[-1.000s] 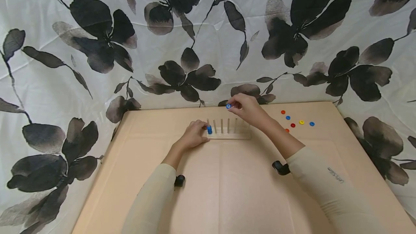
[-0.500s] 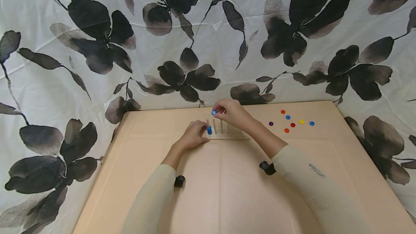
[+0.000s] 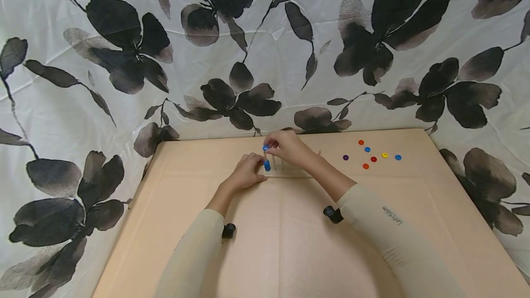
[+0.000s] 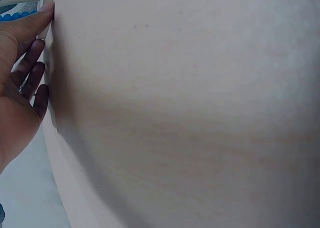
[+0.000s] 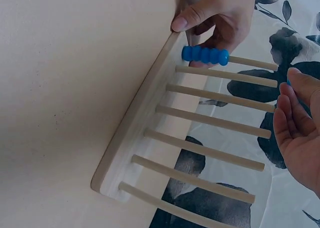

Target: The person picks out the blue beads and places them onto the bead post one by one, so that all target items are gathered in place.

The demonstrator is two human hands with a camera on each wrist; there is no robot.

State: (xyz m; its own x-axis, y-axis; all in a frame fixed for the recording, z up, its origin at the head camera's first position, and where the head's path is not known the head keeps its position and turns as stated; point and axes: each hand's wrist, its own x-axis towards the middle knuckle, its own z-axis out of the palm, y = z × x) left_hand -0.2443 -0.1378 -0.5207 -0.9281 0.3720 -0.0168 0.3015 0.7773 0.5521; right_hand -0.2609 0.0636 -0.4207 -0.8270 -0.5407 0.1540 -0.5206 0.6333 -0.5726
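Note:
A wooden peg rack [image 5: 137, 118] with a row of upright pegs stands near the back of the table. Stacked blue rings [image 5: 205, 55] fill the lower part of its end peg; they show in the head view as a blue stack [image 3: 267, 165]. My left hand [image 3: 247, 171] holds that end of the rack, its thumb on the front edge and its fingers behind. Between thumb and fingertips my right hand [image 3: 288, 147] pinches another blue ring [image 3: 266, 148] at the tip of the same peg. In the right wrist view the right hand [image 5: 302, 118] mostly hides this ring.
Loose rings lie on the table right of the rack: a purple one [image 3: 345, 157], a yellow one [image 3: 384, 155], and several red, orange and blue ones, such as a blue ring [image 3: 398, 157]. A floral cloth [image 3: 248, 36] hangs behind the table's back edge.
My right hand has moved left and slightly down with the blue ring, from above the rack's far side to the end peg's tip. The left hand has stayed in place.

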